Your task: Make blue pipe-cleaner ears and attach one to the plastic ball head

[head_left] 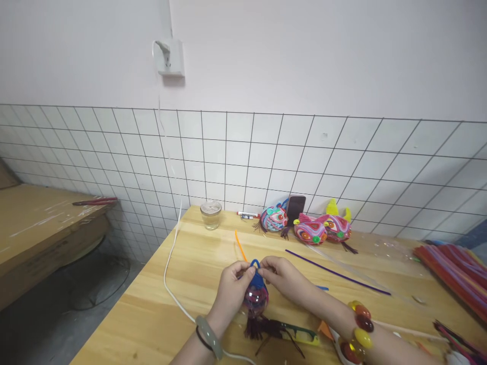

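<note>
My left hand (235,284) and my right hand (280,275) meet over the near middle of the table. Between them a blue pipe cleaner (254,261) is bent into a loop, with the fingertips of each hand pinching one side of it. Just under the fingers is a shiny, see-through ball (255,300), with dark pink and purple inside and blue fuzzy material on top. Dark purple yarn tassels (254,327) trail from its near end. An orange pipe cleaner (240,245) lies right behind my left fingers.
Several striped yarn fish (311,230) and a phone (296,208) stand by the tiled wall. A glass of water (211,215) is at the back left corner. A white cable (167,284) crosses the left edge. A purple pipe cleaner (338,272) and yellow cutter (300,334) lie nearby.
</note>
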`<state>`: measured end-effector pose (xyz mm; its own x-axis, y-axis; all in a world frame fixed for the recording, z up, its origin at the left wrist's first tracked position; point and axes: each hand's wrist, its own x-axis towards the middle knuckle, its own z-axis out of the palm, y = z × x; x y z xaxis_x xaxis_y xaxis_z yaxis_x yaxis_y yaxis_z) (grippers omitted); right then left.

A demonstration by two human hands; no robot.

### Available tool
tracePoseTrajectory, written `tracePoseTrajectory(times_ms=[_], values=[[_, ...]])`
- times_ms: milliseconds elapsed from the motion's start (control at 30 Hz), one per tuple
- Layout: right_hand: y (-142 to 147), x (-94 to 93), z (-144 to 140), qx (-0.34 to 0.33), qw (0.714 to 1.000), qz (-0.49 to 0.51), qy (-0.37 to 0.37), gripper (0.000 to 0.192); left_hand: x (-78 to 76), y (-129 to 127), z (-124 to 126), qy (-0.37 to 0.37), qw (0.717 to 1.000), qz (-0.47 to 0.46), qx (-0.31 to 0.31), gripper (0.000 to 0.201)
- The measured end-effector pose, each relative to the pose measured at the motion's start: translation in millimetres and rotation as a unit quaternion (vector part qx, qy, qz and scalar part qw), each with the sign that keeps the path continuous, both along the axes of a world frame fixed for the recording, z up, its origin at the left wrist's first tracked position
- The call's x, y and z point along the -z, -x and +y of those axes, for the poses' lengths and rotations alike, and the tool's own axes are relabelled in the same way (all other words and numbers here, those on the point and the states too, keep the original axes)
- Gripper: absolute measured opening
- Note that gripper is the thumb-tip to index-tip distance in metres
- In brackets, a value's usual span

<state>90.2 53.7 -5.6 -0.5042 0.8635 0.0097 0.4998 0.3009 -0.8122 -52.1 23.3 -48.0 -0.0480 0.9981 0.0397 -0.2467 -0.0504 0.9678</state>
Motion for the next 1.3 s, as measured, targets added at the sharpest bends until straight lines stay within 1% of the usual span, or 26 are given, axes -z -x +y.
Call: tracePoseTrajectory(times_ms=[200,367,533,733,1033,1133,1300], values=[[-5.7,-3.0,0.9,0.004,1.000,0.008,0.018,0.027,-2.2,2.7,2.3,0.005,1.000,-0.005,0.011,0.025],[-3.6,-3.6,0.3,-0.006,1.000,0.002,0.025,0.023,-1.7,2.5,3.3,0.007,1.000,-0.001,0.012,0.028],[-1.4,-1.6,1.8,0.010,1.000,0.001,0.020,0.020,-2.3,6.5,4.7,0.004,1.000,0.010,0.025,0.035],[-2.1,0.7,3.9,0.022,1.000,-0.012,0.015,0.021,-0.8,5.5,7.9,0.017,0.998,0.028,0.049,0.027],[-10.2,-4.2,3.9,0.013,1.000,-0.024,0.006,0.023,-5.7,1.7,12.5,0.019,0.998,0.026,0.058,0.027],[-13.1,-4.9,5.4,0.009,0.999,-0.032,0.008,0.026,-5.8,2.0,12.8,0.017,0.997,0.022,0.069,0.026],[-11.8,-3.5,7.2,0.013,0.999,-0.049,-0.003,0.024,-4.9,4.7,13.5,0.016,0.995,0.017,0.092,0.027]])
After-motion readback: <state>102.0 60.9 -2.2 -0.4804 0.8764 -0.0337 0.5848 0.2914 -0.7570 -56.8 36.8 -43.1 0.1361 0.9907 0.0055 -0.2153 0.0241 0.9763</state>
